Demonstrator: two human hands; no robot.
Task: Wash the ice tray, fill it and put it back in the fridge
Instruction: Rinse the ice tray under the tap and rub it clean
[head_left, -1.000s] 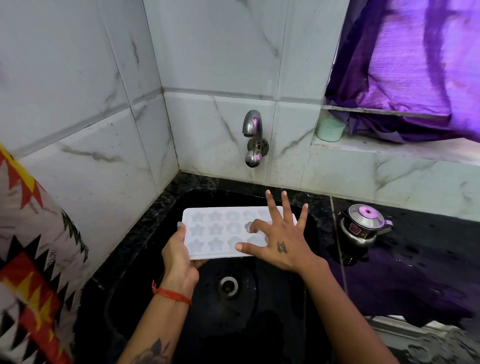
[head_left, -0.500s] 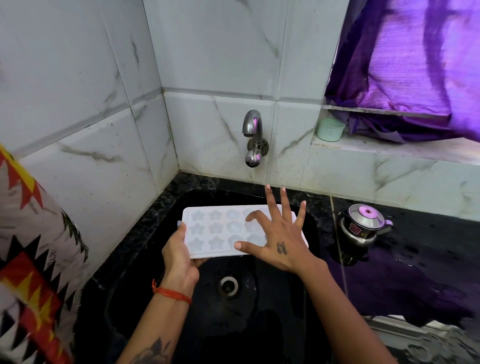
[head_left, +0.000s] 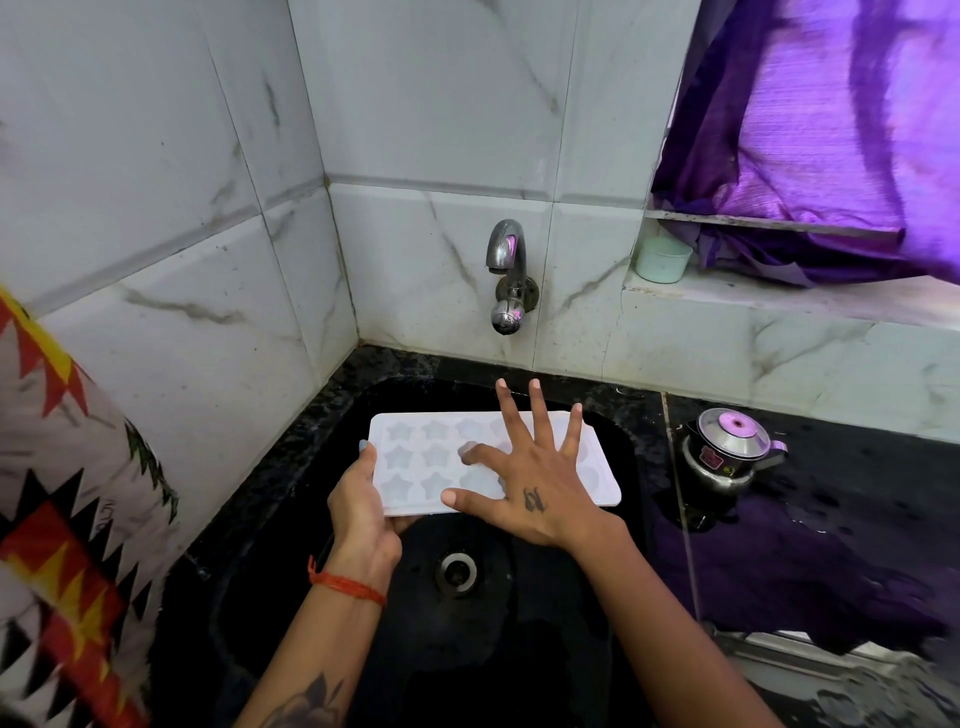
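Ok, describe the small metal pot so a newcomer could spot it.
Start at the black sink; just right of it lies the dark wet counter. The pot stands there alone: shiny steel with a pink knob on its lid.

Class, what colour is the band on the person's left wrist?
Orange-red; the wrist band shows clearly in the head view, just below the left hand holding the ice tray.

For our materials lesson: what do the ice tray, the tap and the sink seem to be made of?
Ice tray: probably silicone or soft plastic, matte, pale and slightly translucent, with moulded star cavities.
Tap: polished metal, likely chromed, judging by mirror-like reflections.
Sink: dark glossy stone or composite; its rim looks speckled like granite.
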